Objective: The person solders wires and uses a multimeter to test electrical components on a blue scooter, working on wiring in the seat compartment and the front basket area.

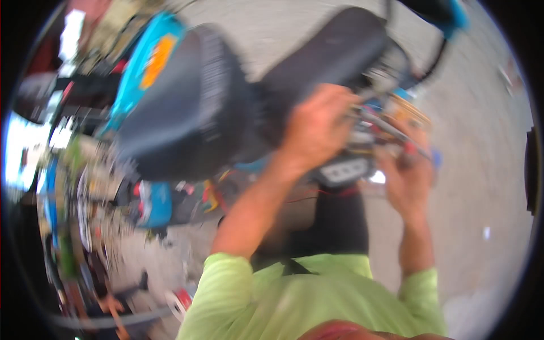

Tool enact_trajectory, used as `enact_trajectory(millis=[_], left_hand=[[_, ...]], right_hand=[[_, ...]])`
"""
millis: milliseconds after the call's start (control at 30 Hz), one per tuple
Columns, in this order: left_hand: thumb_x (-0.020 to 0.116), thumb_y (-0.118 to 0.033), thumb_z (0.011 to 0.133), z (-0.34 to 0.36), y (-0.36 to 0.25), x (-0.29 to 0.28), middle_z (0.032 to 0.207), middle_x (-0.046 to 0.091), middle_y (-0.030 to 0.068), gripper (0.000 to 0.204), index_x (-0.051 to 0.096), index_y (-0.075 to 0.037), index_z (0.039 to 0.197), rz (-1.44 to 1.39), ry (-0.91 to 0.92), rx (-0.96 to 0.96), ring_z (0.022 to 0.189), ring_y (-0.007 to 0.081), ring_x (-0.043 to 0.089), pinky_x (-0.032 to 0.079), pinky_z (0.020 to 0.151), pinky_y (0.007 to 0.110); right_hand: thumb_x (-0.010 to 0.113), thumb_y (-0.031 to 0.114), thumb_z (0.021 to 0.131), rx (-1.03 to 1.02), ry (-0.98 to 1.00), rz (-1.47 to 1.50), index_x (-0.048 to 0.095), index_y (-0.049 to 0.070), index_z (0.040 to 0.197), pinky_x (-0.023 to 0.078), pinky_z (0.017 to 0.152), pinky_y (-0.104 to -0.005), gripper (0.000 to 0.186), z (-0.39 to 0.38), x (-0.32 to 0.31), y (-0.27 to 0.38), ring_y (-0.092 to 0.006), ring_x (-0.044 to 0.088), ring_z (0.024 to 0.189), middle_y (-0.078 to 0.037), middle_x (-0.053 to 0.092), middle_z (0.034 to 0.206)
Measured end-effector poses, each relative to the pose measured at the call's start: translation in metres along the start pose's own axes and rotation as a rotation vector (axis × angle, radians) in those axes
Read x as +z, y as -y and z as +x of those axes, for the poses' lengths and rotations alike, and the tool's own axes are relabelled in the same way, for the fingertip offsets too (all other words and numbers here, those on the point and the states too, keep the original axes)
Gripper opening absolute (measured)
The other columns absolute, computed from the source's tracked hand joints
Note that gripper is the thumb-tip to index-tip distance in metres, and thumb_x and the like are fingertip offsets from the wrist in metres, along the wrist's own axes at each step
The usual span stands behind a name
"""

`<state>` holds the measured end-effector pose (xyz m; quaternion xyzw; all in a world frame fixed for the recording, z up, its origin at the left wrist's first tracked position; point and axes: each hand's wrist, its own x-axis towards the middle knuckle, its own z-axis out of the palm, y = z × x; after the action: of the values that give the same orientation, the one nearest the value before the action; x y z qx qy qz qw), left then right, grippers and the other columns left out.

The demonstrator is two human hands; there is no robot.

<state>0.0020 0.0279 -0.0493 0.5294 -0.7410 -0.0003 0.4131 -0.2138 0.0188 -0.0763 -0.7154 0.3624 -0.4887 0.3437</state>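
- left hand (320, 123): curled fingers near a slim grey rod (396, 131); cannot tell if grasping
- right hand (409, 182): bent fingers by its outer end, grasp unclear
- rod: right of the long black padded seat (331, 48), slanting away

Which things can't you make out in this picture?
Head view:
Left hand: blur hides its exact grip.
Right hand: blur hides what, if anything, it holds.
Black-and-blue part: cut off by the top edge.
White thing at right: too small to identify.
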Motion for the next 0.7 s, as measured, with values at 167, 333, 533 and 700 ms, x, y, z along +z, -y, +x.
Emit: enact_trajectory(millis=[167,333,533,700], left_hand=[[0.07,-0.003,0.078,0.016,-0.006,0.033,0.102,0.067,0.0148,0.024,0.073,-0.002,0.101,-0.179,-0.048,0.088,0.098,0.0359,0.067,0.057,0.083,0.044],[0.069,-0.006,0.078,-0.008,-0.004,0.017,0.105,0.067,0.0137,0.023,0.075,-0.003,0.1,-0.146,-0.037,-0.002,0.096,0.0341,0.068,0.056,0.085,0.046],[0.067,-0.005,0.078,-0.003,-0.01,-0.003,0.114,0.067,0.0147,0.032,0.074,-0.002,0.108,-0.262,-0.038,0.074,0.106,0.0341,0.066,0.055,0.091,0.044],[0.07,-0.003,0.081,-0.043,-0.01,-0.028,0.116,0.064,0.0153,0.033,0.069,0.0,0.114,-0.426,-0.135,0.137,0.111,0.0331,0.064,0.052,0.096,0.041]], right_hand=[[0.07,0.009,0.098,0.223,-0.093,0.137,0.057,-0.002,0.122,0.04,0.068,-0.0234,0.03,-0.05,-0.025,-0.001,-0.0086,0.045,0.076,0.001,0.052,0.091],[0.071,0.026,0.097,0.109,0.27,0.168,0.055,0.002,0.098,0.032,0.064,-0.0242,0.029,-0.074,-0.009,0.053,-0.0077,0.04,0.071,0.002,0.046,0.082],[0.07,0.04,0.096,0.042,0.541,0.312,0.056,0.003,0.09,0.032,0.057,-0.0257,0.04,-0.077,0.007,0.087,-0.0082,0.042,0.062,0.0,0.051,0.071],[0.058,0.065,0.097,0.188,0.817,0.423,0.057,0.002,0.095,0.027,0.049,-0.025,0.063,-0.07,0.034,0.134,-0.0073,0.039,0.051,-0.001,0.05,0.063]])
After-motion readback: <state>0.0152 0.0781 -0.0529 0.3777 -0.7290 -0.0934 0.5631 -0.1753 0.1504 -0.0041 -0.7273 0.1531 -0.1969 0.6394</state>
